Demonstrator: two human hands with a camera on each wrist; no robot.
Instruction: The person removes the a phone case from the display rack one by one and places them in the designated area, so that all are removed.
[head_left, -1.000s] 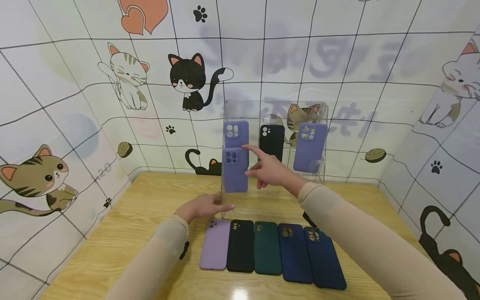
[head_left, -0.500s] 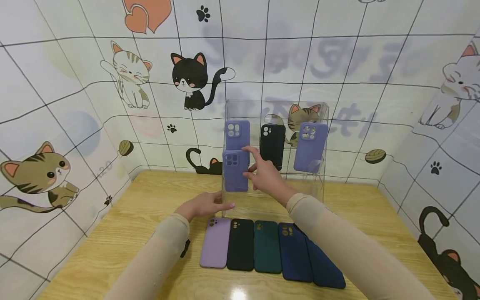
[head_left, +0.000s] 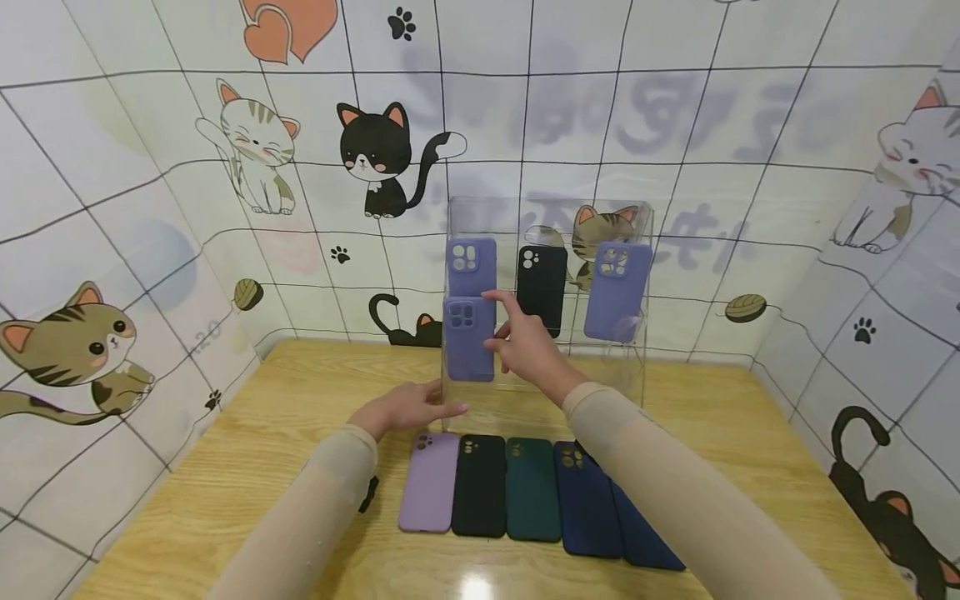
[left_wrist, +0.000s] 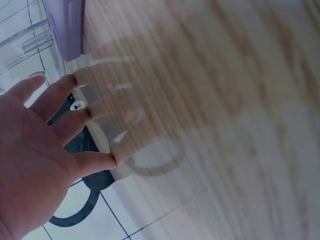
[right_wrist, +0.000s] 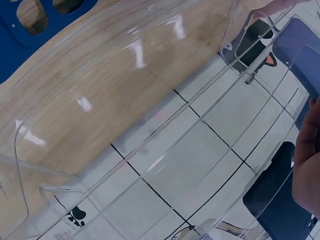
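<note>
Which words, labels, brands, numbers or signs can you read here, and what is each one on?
No text is clear enough to quote.
Back wall: large purple lettering, faint and too blurred to read.
Left-hand wall: small faint marks, perhaps digits, too blurred to read.
Phone cases: no word, label, brand or number visible.
</note>
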